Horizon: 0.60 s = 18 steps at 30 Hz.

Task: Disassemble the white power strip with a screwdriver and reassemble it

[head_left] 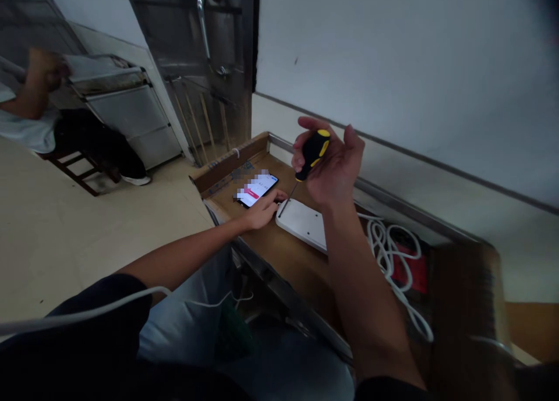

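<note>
My right hand [334, 165] is closed loosely around the black and yellow handle of a screwdriver [315, 153], thumb raised off it. The screwdriver's thin shaft slants down to the near left corner of a white power strip [301, 222], which lies with its flat, holed side up. At the strip's left end, my left hand [264, 209] grips the edge with its fingertips. My right forearm hides the other end of the strip. A phone [257, 189] with a lit screen lies just beyond my left hand.
Loops of white cable [388, 244] lie right of my forearm, over a red item [410, 270]. The brown work surface [279, 252] has a raised edge and stands against a wall [393, 69]. A seated person [82, 133] is at the left, near a metal door [192, 40].
</note>
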Available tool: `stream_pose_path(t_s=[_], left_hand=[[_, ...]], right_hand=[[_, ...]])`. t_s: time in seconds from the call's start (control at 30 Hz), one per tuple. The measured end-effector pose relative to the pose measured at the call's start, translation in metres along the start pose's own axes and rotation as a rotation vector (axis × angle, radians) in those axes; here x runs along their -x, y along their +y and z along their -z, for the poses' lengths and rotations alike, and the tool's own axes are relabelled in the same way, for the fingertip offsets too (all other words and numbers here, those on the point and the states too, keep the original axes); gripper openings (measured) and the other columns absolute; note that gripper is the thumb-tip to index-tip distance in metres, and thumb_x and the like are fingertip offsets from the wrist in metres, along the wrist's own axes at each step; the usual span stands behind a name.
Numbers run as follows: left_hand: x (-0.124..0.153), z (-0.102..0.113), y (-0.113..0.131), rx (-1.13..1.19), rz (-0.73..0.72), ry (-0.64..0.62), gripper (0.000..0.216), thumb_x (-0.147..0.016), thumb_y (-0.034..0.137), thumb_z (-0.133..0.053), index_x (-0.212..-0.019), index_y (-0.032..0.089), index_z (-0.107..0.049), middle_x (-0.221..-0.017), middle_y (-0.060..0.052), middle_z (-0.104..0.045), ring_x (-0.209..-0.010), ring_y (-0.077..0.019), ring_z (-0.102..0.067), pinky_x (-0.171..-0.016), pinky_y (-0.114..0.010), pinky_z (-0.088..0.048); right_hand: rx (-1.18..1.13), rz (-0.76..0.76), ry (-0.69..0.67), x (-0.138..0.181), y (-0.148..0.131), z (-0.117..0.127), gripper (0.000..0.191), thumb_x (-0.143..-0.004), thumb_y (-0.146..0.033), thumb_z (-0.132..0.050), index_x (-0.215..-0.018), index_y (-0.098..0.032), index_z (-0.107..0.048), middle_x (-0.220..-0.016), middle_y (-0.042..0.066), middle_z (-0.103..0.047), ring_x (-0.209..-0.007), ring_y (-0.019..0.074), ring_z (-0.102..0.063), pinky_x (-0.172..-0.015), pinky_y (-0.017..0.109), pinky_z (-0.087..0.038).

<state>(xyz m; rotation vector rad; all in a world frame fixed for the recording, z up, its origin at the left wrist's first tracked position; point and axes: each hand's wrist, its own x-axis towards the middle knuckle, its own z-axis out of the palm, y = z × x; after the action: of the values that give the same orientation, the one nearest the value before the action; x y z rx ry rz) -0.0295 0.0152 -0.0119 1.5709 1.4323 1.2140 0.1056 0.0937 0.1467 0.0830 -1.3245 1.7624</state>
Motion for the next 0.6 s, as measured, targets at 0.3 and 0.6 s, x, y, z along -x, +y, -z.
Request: stream_pose_path(t_s=[0.3, 0.6], left_hand=[[0.0, -0.001, -0.005, -0.035, -0.03, 0.011, 0.043, -0.083, 0.015, -0.046, -0.122, 0.019, -0.06, -0.131, -0.01, -0.07, -0.129, -0.0251, -0.063, -0.118, -0.045, -0.047], [0.0, 0.001, -0.003, -0.031, -0.039, 0.003, 0.04, -0.082, 0.016, -0.046, -0.12, 0.019, -0.059, -0.125, -0.01, -0.07, -0.121, -0.0252, -0.064, -0.113, -0.045, -0.048]], right_hand=[[-0.046, -0.067, -0.101, 0.007, -0.006, 0.01, 0.106, -0.076, -0.107, -0.029, -0.123, -0.022, -0.073, -0.078, 0.004, -0.054, -0.066, 0.0109, -0.051, -0.058, 0.027, -0.045], [-0.052, -0.028, -0.159, 0.007, -0.002, 0.015, 0.106, -0.073, -0.108, -0.034, -0.123, -0.022, -0.072, -0.076, 0.003, -0.051, -0.066, 0.0113, -0.047, -0.059, 0.027, -0.047]])
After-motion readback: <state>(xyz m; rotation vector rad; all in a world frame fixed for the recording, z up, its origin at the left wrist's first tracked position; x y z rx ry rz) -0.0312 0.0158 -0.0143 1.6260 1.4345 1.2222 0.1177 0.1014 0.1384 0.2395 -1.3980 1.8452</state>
